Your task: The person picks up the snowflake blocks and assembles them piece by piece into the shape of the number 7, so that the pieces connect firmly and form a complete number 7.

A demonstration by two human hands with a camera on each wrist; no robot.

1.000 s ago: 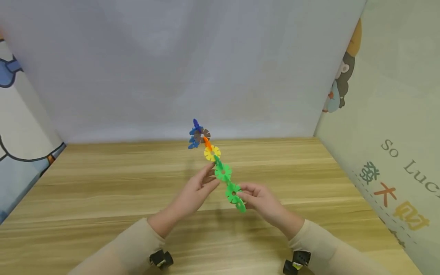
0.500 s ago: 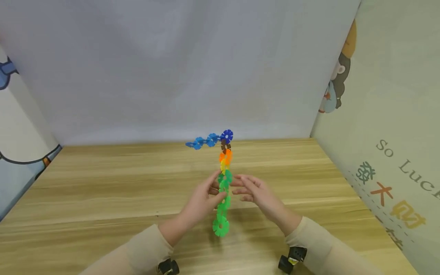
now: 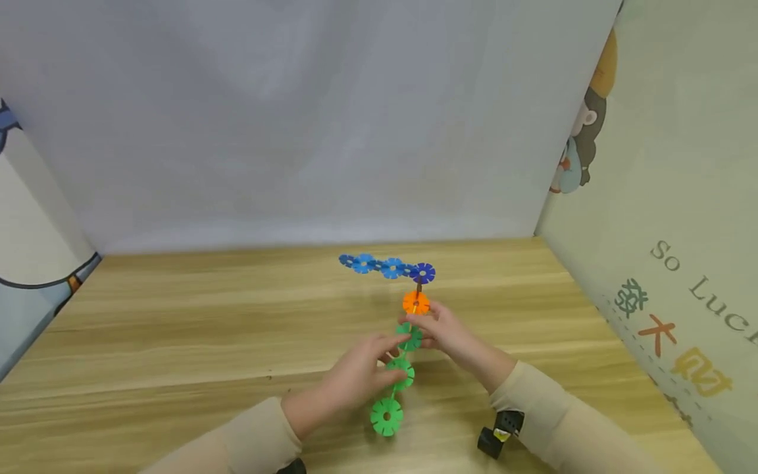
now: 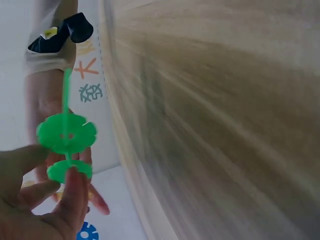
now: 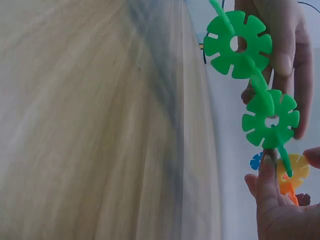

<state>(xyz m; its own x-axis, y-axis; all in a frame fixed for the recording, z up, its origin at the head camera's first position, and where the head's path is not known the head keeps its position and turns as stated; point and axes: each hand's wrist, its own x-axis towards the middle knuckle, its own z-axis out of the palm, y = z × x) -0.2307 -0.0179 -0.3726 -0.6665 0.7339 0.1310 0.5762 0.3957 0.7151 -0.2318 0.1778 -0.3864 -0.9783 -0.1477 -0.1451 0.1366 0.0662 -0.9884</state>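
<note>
A chain of slotted snowflake discs is held over the table, bent near its far end. Its arm of blue discs (image 3: 391, 273) runs leftward from a dark blue disc (image 3: 423, 266). Below follow a brown disc seen edge-on, an orange disc (image 3: 408, 304), a yellow one and several green ones, down to the lowest green disc (image 3: 387, 429). My left hand (image 3: 355, 375) holds the green stretch between thumb and fingers; in the left wrist view its fingertip lies on a green disc (image 4: 56, 172). My right hand (image 3: 458, 342) pinches the chain around the yellow disc (image 5: 301, 169), just below the orange one.
The wood-grain table (image 3: 195, 342) spreads beneath both hands. Behind it hangs a pale grey backdrop (image 3: 296, 131). A printed panel (image 3: 669, 164) with lettering stands at the right, and another cartoon panel (image 3: 35, 210) at the left. Each wrist carries a small black camera (image 3: 490, 442).
The chain has turned, its blue arm swinging out and shifting right and lower. My right hand has left the green end and taken hold near the yellow disc; the left now grips the green part.
</note>
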